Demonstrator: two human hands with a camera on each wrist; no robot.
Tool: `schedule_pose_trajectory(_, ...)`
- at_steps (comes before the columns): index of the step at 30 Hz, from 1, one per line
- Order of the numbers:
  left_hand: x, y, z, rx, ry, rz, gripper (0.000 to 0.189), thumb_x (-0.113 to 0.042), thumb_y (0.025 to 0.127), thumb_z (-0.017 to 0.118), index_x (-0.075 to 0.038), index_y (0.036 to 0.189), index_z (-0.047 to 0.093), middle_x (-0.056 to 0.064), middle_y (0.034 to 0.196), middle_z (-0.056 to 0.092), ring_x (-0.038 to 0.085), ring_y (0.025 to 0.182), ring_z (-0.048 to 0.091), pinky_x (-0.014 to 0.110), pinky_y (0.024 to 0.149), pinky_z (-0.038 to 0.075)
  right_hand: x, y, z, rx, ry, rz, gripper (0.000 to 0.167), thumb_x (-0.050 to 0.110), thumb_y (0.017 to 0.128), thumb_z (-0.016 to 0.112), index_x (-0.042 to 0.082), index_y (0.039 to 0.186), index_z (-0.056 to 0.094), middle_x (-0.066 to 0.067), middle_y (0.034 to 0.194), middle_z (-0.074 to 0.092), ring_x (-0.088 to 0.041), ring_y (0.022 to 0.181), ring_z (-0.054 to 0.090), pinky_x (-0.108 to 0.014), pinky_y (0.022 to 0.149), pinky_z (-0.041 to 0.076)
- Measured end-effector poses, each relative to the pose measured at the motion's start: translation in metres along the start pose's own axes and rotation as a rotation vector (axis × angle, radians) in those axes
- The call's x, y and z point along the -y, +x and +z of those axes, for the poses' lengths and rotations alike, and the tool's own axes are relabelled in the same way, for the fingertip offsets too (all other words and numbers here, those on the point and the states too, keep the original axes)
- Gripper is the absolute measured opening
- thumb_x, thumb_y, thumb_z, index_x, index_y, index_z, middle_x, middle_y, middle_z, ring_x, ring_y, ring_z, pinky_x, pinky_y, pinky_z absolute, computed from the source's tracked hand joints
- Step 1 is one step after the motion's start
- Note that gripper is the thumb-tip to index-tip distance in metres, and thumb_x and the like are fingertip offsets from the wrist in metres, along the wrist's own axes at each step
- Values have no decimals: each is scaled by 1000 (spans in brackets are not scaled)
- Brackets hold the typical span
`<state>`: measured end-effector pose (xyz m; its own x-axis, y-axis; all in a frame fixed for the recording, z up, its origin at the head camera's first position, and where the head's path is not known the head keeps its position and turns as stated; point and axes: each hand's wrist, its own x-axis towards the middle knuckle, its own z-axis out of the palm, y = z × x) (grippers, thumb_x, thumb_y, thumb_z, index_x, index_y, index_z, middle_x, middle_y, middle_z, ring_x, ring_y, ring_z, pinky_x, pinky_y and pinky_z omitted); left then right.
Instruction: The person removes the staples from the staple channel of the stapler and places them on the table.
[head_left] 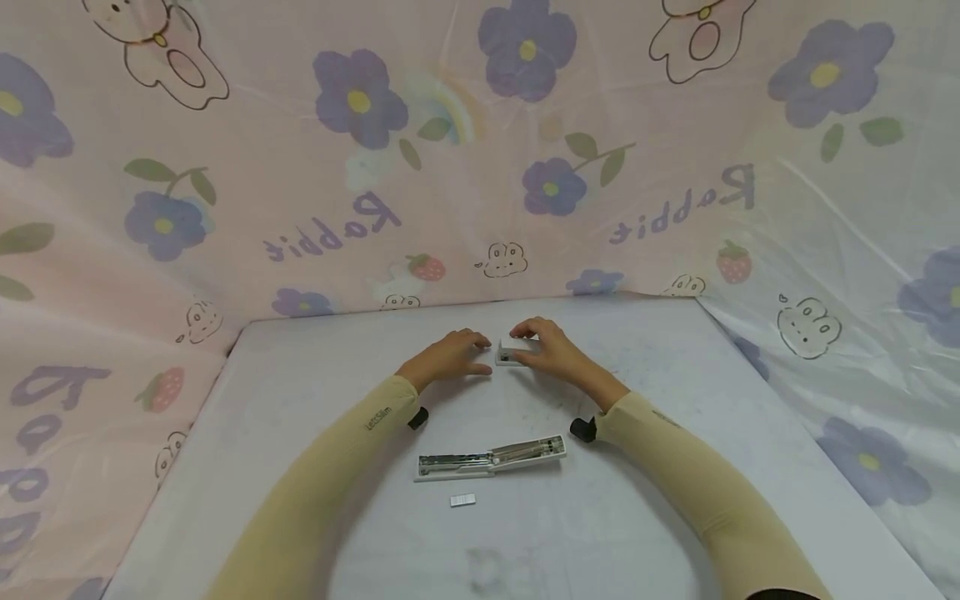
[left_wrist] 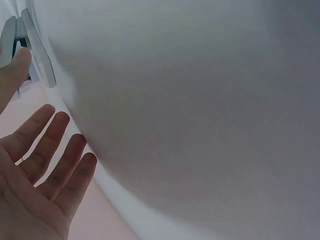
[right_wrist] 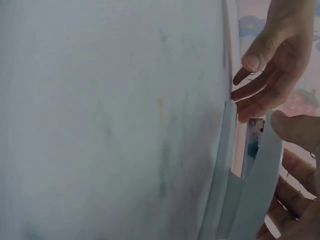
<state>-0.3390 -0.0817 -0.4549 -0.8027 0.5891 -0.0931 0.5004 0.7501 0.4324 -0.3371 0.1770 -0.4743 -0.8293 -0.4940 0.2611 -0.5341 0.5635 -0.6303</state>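
Observation:
Toward the back of the table my right hand [head_left: 555,348] holds a white stapler [head_left: 507,354], thumb along its near side and fingers behind. In the right wrist view the stapler [right_wrist: 255,195] stands with its arm raised from its base, the metal magazine showing between. My left hand [head_left: 452,357] is just left of the stapler's end, fingers spread and holding nothing; the left wrist view shows its fingers [left_wrist: 50,150] straight and apart. Nearer me lies a second stapler [head_left: 491,458], folded out flat with its metal inside facing up. A small strip of staples [head_left: 462,500] lies in front of it.
A white cloth covers the table [head_left: 375,542]. Curtains [head_left: 465,192] printed with flowers and rabbits hang close behind and along both sides. Small black wrist cameras [head_left: 582,429] stick out below both beige sleeves [head_left: 675,467].

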Motion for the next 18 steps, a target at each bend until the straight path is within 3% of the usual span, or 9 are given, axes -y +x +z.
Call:
schedule_pose_trajectory(5,0,8,3,-9,10,3,54,-34,99,81,-5,142,65,13,143,64,35,138,54,51,121,40,-1,6,5,52,-7,65,44,18,99,80,0,135,64,-18,136,66,-38,130,58,-57,116,41)
schedule_pose_trajectory(11,-4,14,5,-16,18,-16,49,-33,97,82,-8,137,69,12,141,63,35,138,52,50,121,40,1,9,3,68,-11,65,41,16,98,81,-2,132,66,-19,133,67,-38,129,59,-54,116,44)
schedule_pose_trajectory(18,-12,20,9,-45,103,-66,44,-40,96,83,-15,130,72,6,132,66,29,127,58,49,108,51,-1,10,5,69,-7,78,43,17,97,83,-3,132,67,-20,133,68,-39,129,60,-54,115,45)
